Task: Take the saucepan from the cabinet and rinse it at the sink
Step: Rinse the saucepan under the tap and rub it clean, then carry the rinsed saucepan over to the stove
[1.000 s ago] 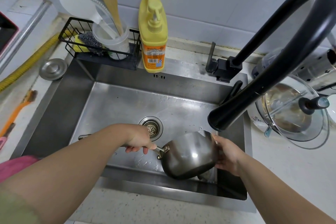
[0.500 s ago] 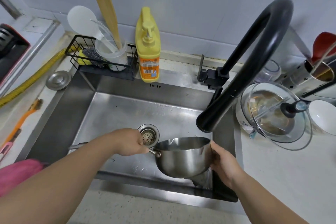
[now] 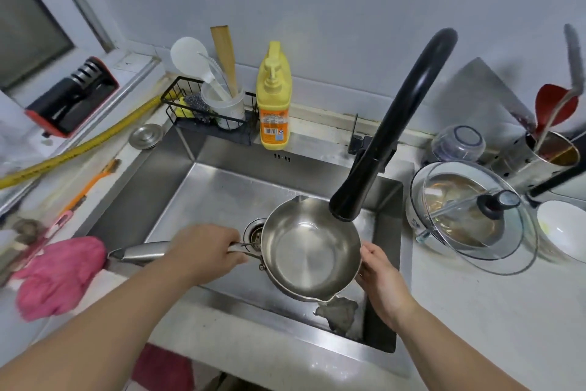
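Observation:
A small steel saucepan hangs over the steel sink, mouth up and tilted slightly toward me, empty inside. My left hand grips its metal handle, which sticks out to the left. My right hand presses against the pan's right outer wall. The spout of the black faucet ends just above the pan's far right rim. I see no water running.
A yellow soap bottle and a wire rack with utensils stand behind the sink. A glass-lidded pot, white bowl and utensil holder crowd the right counter. A pink cloth lies left. A grey rag lies in the sink.
The saucepan turned from tipped on its side with its bottom toward me to mouth up, and rose under the faucet spout. Both hands kept their hold. My view pulled back and up.

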